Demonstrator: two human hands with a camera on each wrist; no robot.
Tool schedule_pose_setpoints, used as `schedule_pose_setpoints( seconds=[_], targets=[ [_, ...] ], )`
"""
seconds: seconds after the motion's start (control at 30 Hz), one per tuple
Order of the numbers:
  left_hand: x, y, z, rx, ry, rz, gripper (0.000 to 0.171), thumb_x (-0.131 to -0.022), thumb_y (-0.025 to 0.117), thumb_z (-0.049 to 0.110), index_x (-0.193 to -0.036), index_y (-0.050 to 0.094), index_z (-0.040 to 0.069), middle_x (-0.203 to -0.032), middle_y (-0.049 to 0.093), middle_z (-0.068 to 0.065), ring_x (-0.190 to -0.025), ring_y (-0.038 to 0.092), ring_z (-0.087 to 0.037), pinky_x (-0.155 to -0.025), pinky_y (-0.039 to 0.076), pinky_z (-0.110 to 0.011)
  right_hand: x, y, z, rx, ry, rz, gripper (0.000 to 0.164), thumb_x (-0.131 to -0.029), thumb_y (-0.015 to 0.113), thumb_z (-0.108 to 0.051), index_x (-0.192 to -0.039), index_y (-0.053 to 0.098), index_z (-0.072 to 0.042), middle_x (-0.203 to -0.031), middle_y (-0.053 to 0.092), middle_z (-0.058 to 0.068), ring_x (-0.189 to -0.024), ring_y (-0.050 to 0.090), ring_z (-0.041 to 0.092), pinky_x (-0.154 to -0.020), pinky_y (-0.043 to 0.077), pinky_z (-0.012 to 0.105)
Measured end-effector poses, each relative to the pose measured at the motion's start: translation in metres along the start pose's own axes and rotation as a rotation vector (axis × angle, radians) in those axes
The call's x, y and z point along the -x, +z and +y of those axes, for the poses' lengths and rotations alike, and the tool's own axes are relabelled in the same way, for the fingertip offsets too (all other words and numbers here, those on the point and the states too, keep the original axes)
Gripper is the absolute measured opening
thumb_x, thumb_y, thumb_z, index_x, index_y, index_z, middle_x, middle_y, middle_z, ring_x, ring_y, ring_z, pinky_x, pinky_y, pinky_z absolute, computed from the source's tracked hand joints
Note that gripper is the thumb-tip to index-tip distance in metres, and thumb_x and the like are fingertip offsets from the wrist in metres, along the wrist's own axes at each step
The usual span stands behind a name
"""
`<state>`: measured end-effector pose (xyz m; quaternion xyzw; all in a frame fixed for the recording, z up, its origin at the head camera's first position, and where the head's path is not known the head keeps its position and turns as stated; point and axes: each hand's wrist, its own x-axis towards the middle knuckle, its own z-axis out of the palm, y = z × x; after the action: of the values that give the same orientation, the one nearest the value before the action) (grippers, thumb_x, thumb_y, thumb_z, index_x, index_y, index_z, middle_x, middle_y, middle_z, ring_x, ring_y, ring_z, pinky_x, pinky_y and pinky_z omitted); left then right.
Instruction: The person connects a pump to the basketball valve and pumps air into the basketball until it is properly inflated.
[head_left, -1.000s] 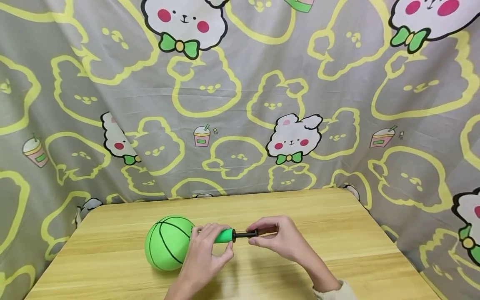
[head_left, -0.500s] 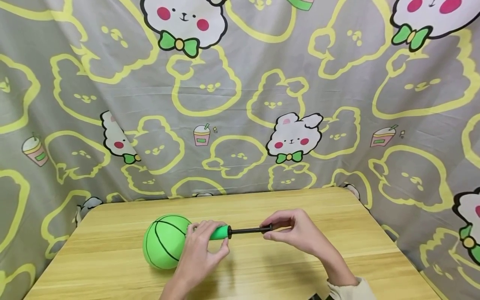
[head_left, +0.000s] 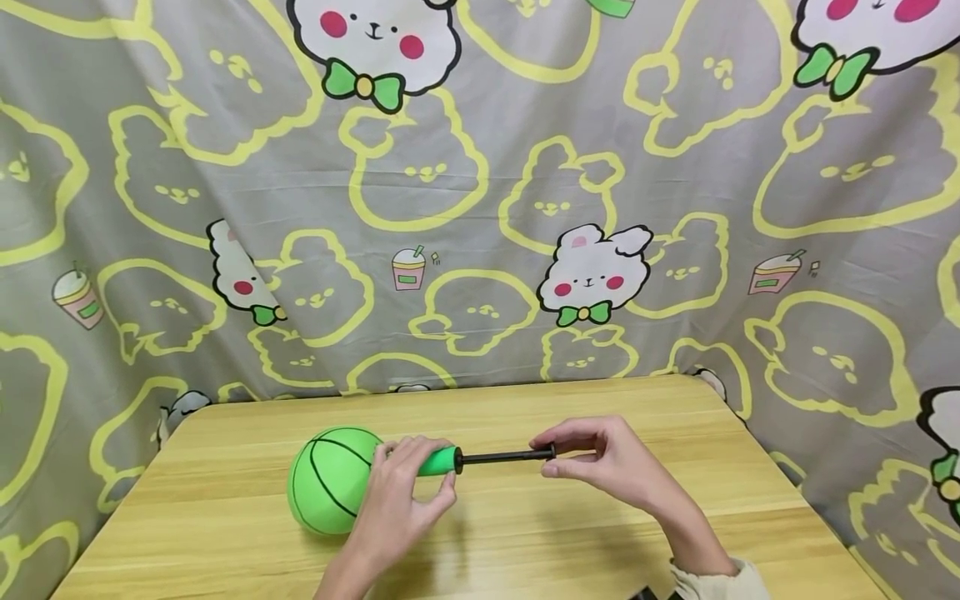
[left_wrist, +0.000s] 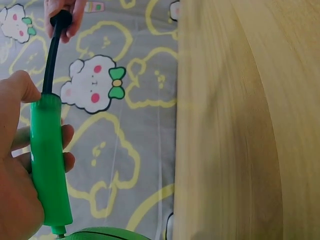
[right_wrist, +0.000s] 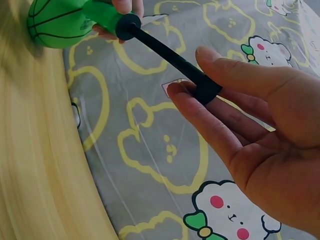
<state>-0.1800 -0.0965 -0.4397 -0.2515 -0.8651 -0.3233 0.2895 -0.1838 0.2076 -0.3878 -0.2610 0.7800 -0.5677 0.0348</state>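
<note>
A green ball with black seams lies on the wooden table. A small hand pump is stuck into its right side. My left hand grips the pump's green barrel. The black rod is drawn far out to the right. My right hand pinches the black handle end between thumb and fingers.
A grey cloth with yellow bunny outlines and white bunnies hangs behind the table and down its sides. The table's right edge falls away close to my right forearm. Bare wood lies in front of the ball and hands.
My right hand has pulled the handle to the right, so the black rod now shows much longer. The left hand and ball have stayed nearly in place.
</note>
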Motion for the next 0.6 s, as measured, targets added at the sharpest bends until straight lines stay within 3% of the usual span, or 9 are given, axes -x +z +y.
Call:
schedule_pose_setpoints(
  seconds=[0.6],
  targets=[
    [0.001, 0.003, 0.003, -0.022, 0.025, 0.013, 0.031, -0.079, 0.080, 0.019, -0.110, 0.072, 0.016, -0.100, 0.070, 0.009, -0.096, 0.063, -0.010, -0.092, 0.040, -0.042, -0.007, 0.019, 0.002, 0.002, 0.020, 0.048, 0.031, -0.085, 0.084, -0.018, -0.114, 0.078, -0.010, -0.109, 0.077, 0.006, -0.097, 0.074, 0.018, -0.083, 0.059, 0.032]
  ],
)
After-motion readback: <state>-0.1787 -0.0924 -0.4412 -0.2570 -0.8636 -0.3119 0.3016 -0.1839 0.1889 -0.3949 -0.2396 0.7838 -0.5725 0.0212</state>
